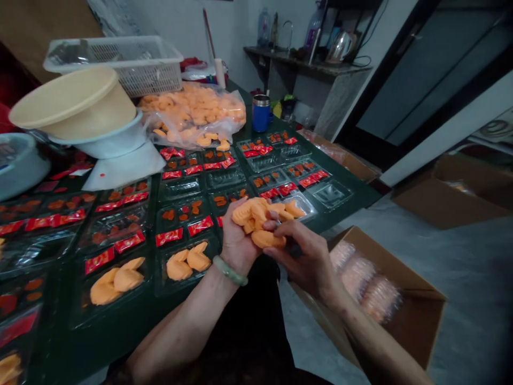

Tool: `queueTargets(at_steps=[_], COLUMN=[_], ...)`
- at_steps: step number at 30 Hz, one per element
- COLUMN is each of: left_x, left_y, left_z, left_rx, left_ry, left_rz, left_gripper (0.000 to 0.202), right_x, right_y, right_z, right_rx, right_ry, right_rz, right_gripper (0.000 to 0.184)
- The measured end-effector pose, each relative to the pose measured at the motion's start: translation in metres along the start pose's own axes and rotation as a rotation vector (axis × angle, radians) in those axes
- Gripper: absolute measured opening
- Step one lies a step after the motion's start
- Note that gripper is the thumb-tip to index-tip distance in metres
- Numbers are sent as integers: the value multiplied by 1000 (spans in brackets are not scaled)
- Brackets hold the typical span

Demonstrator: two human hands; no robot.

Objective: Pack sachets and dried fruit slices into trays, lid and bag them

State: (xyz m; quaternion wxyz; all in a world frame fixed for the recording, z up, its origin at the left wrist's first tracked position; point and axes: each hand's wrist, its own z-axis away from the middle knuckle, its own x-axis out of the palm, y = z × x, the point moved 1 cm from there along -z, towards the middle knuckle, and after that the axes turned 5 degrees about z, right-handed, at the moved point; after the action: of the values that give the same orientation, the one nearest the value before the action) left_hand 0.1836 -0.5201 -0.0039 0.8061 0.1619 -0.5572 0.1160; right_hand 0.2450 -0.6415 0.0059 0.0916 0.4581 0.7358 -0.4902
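A small pile of orange fortune cookies (250,213) rests in my left hand (236,246), which is cupped around them above the table's near edge. My right hand (306,251) pinches one fortune cookie (267,239) against the lower side of that pile. Just behind the hands, more cookies (294,208) lie at a clear plastic tray. To the left, one tray holds cookies (188,262) in its near compartment, with red packets (169,237) and brown pieces beyond. Another tray beside it also holds cookies (129,275).
Rows of clear trays (182,187) cover the green table (136,321). At the back are a bag of cookies (196,109), a blue mug (261,120), basins (72,101) and a white basket (148,75). An open carton (417,278) with wrapped packs stands on the floor at right.
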Motion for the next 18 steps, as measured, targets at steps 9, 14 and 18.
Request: queueTargets(at_steps=[9,14,18], left_x=[-2,-1,0], left_y=[11,1,0], left_z=[1,1,1], left_rx=[112,60,18], left_ry=[98,129,6], left_rz=[50,74,57], left_gripper=[10,11,12], right_x=[-67,-65,-51], right_y=[120,171,118], right_z=[-19,-51,-56], right_rx=[481,491,412], right_ry=[355,-40,41], right_rz=[669,912,524], right_gripper=[25,20,28])
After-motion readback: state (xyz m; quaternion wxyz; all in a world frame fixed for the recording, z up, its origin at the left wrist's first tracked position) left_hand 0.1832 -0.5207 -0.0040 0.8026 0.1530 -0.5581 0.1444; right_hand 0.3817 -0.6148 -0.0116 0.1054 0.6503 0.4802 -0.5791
